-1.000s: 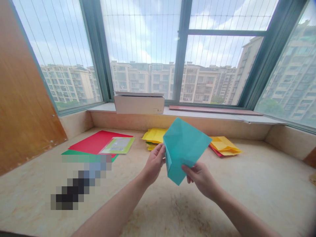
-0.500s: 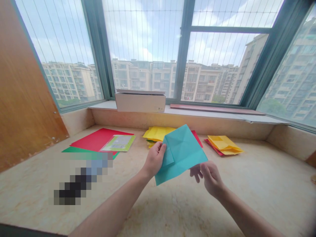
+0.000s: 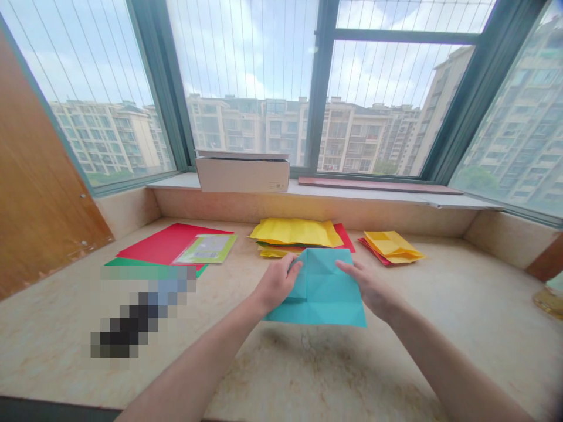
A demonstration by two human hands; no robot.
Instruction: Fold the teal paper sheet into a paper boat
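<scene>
A turquoise sheet of paper (image 3: 329,293), marked with crease lines and folded over along its left part, is held up just above the counter. My left hand (image 3: 278,282) pinches its left side, thumb on the near face. On the opposite side my right hand (image 3: 369,287) grips the upper right edge, its thumb on top and its other fingers hidden behind the paper. Beyond the sheet lies a stack of folded yellow paper (image 3: 297,232), with green and red pieces showing under and behind it.
Red sheets (image 3: 171,243) over green ones lie left, topped by a clear-and-lime packet (image 3: 209,248). A pixelated dark item (image 3: 132,322) is nearer. Folded yellow paper (image 3: 393,246) rests on red at right. A white box (image 3: 243,174) stands on the windowsill (image 3: 373,198).
The turquoise sheet has turned and come lower, its bottom edge now roughly level. My right hand has moved up from its lower right corner to grip the upper right edge.
</scene>
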